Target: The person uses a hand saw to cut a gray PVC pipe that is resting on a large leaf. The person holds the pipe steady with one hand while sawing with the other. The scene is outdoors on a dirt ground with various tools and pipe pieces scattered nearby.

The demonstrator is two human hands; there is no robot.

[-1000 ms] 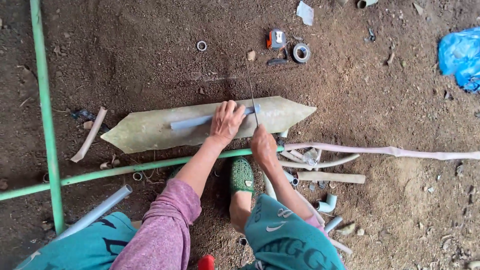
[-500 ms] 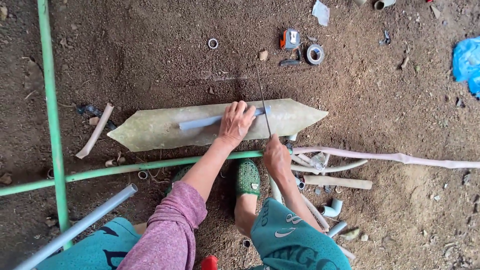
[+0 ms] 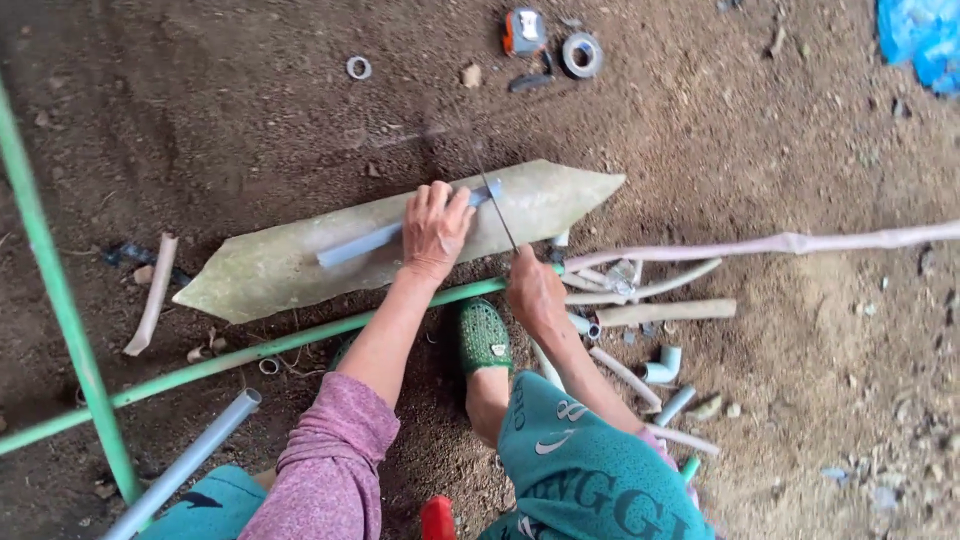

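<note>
The left hand (image 3: 435, 228) lies flat, fingers together, pressing a short grey pipe (image 3: 395, 233) onto a pale pointed board (image 3: 300, 265) on the dirt. The right hand (image 3: 535, 290) is closed round the grip of a thin saw blade (image 3: 490, 190) that crosses the pipe's end just beside the left fingertips. Against the view a second ago, the left hand holds the same place on the pipe, while the right hand sits lower and nearer the green clog (image 3: 484, 335), the blade drawn back toward the body; the stroke appears under way, the pipe not yet parted.

One pipe is on the board, one saw at it. Two long green pipes run past: one (image 3: 250, 352) under the forearm, one (image 3: 55, 290) at far left. One long grey pipe (image 3: 180, 465) lies by the knee. Right of the clog lies a heap of offcuts with one white elbow (image 3: 662, 365) and one long pale stick (image 3: 760, 243). Beyond the board sit one tape measure (image 3: 523, 30), one tape roll (image 3: 581, 54) and one small ring (image 3: 358, 67). One blue bag (image 3: 925, 35) shows at the top right corner.
</note>
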